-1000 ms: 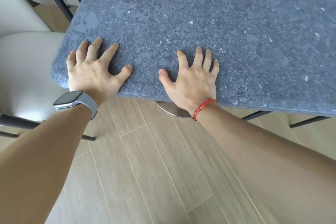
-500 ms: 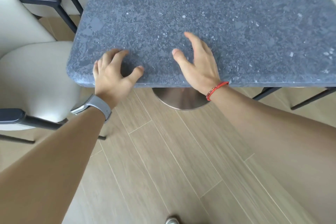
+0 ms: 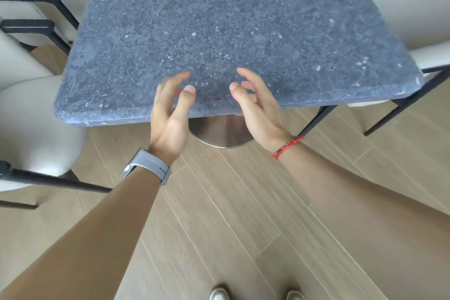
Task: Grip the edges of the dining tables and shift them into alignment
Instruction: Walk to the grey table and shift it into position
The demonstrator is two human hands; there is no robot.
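Note:
A square dining table with a dark blue-grey speckled stone top fills the upper middle of the head view; its round metal base shows under the near edge. My left hand, with a grey watch on the wrist, hovers over the near edge, fingers loosely curled and apart. My right hand, with a red bracelet on the wrist, hovers a little to its right, fingers likewise spread. Neither hand holds the table; both look lifted off its surface.
Cream upholstered chairs with dark metal frames stand at the left and back left; another cream chair is at the right, its dark legs by the table corner. Wood-plank floor lies below, with my shoes at the bottom.
Both hands have lifted off the tabletop, where they pressed flat a second ago, and drawn closer together. The view has pulled back, so more of the table and floor shows.

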